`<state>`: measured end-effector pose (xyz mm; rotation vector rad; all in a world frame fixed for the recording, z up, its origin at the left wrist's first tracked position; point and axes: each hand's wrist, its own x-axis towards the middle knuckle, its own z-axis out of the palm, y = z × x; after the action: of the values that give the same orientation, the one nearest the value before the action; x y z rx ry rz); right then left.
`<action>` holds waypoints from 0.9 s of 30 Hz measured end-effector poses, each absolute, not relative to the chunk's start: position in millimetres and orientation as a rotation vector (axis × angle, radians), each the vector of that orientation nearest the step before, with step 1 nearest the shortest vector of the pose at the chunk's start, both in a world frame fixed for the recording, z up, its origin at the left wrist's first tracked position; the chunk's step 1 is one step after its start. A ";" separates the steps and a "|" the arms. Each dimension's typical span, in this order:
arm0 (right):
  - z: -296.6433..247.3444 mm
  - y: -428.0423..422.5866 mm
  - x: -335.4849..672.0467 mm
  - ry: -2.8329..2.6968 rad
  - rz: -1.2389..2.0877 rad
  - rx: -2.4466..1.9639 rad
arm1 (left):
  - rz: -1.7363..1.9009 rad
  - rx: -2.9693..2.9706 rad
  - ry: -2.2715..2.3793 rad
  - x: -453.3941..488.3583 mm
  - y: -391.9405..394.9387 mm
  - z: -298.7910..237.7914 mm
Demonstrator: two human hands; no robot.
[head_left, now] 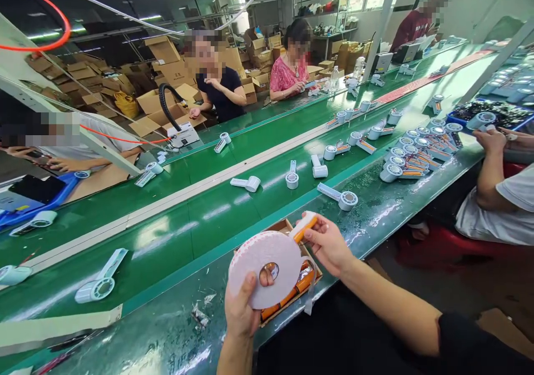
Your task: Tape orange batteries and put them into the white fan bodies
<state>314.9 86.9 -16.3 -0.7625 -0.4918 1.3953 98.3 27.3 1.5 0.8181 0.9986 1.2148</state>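
My left hand (242, 307) grips a wide white roll of tape (256, 252), thumb on its face and a finger showing through the core hole. Red marks run along the roll's edge. Between the fingers of my right hand (329, 244) is an orange battery (307, 229) with a white strip along its top, close to the roll's right edge. A loose tape tail (311, 294) hangs at the roll's right side. Beneath both hands, partly hidden, a cardboard box (319, 279) holds several orange batteries (302, 284).
Several pale-blue handheld fans (347, 200) lie on the green conveyor belt (200, 213) and its near ledge. More fans (411, 152) cluster at right, near a co-worker's hands (494, 138). Other people sit across the belt. A red hose (62, 13) hangs at upper left.
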 end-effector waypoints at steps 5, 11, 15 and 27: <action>9.5 160.5 450.5 -0.335 0.684 -0.583 | 0.906 1.049 1.192 98.3 61.5 5.2; -27.2 139.1 482.1 -0.371 0.907 -0.706 | 0.677 1.689 1.507 110.0 197.1 1.6; -88.3 83.3 486.8 -0.170 0.935 -0.827 | 0.491 1.949 1.579 116.2 242.2 -1.6; -97.4 102.7 518.8 -0.111 0.871 -0.808 | -0.235 2.636 1.283 387.5 349.9 -12.3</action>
<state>518.8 102.7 -97.4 -0.8076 -0.1106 0.8711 387.5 349.9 -12.3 2.6361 1.2829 -0.2352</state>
